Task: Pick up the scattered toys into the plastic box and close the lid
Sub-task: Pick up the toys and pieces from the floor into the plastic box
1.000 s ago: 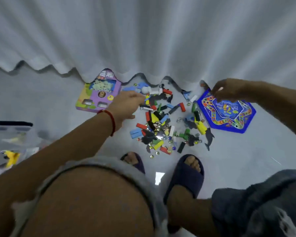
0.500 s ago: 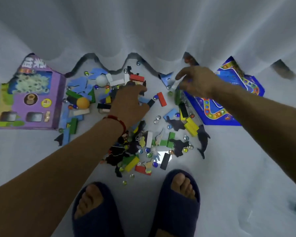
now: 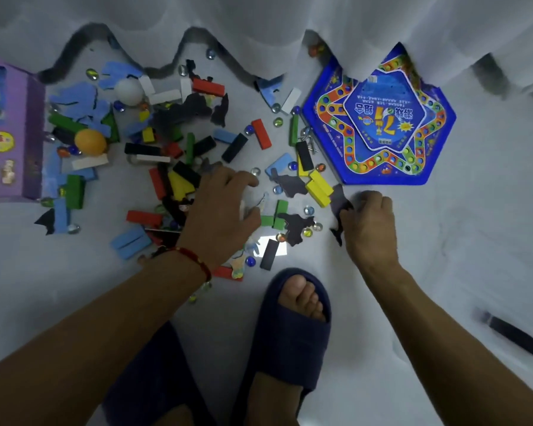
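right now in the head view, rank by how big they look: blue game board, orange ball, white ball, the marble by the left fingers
1. blue game board, by far the largest
2. orange ball and white ball: look about alike, so no ranking between them
3. marble, smallest

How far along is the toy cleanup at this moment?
Nothing looks done yet: blocks, marbles and foam cutouts lie scattered on the floor, and the plastic box is out of view. In hand: the left hand reaches into the pile, and the right hand has its fingers on a dark foam shark. The orange ball, blue game board and lid remain.
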Tool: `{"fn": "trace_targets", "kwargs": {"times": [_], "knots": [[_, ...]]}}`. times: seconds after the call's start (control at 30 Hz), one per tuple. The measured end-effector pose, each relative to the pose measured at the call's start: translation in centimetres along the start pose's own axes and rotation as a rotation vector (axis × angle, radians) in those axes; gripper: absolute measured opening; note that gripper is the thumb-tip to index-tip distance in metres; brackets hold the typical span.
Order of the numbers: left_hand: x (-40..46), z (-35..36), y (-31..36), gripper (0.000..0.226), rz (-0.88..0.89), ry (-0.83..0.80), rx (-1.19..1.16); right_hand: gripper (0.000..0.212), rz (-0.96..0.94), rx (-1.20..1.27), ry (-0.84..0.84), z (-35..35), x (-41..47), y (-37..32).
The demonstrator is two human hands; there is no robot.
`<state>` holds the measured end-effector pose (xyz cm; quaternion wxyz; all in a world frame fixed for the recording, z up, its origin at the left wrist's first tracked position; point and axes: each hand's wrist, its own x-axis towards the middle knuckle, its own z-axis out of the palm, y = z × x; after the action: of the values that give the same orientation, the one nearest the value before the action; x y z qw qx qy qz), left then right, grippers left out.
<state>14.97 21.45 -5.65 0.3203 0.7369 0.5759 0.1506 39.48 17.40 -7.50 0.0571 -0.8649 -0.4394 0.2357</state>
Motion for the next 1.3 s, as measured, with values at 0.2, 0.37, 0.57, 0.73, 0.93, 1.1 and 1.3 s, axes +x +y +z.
{"fn": "trace_targets", "kwargs": {"times": [0.2, 0.37, 0.57, 0.73, 0.93, 1.1, 1.3], "knots": [[-1.0, 0.3, 2.9, 0.021, -0.11, -0.032, -0.272, 0.019, 0.05, 0.105, -0.009, 0.0, 0.3, -0.4], [-0.8, 0.8, 3.8, 0.016, -0.346, -0.105, -0.485, 0.019, 0.117, 0.295, 0.037, -2.7, -1.3, -1.9], [1.0, 1.6, 5.0, 0.04, -0.599, -0.291, -0.903, 0.014, -0.046, 0.644, -0.302, -3.7, -4.5, -7.2], [1.7, 1.4, 3.4, 0.017, -0.786, -0.241, -1.052, 0.009, -0.166, 0.452, -0.169, -0.9, -2.7, -7.4], [2.4, 0.4, 3.1, 0.016, -0.852, -0.238, -1.277, 0.052, -0.217, -0.037, 0.035, 2.1, 0.5, -4.8], [2.7, 0.9, 3.5, 0.015, -0.897, -0.195, -1.315, 0.05, -0.144, 0.143, 0.019, 0.8, 0.4, -5.3], [2.8, 0.5, 4.2, 0.021, -0.82, -0.261, -1.644, 0.036, -0.431, 0.241, -0.193, -1.0, -3.4, -8.6]]}}
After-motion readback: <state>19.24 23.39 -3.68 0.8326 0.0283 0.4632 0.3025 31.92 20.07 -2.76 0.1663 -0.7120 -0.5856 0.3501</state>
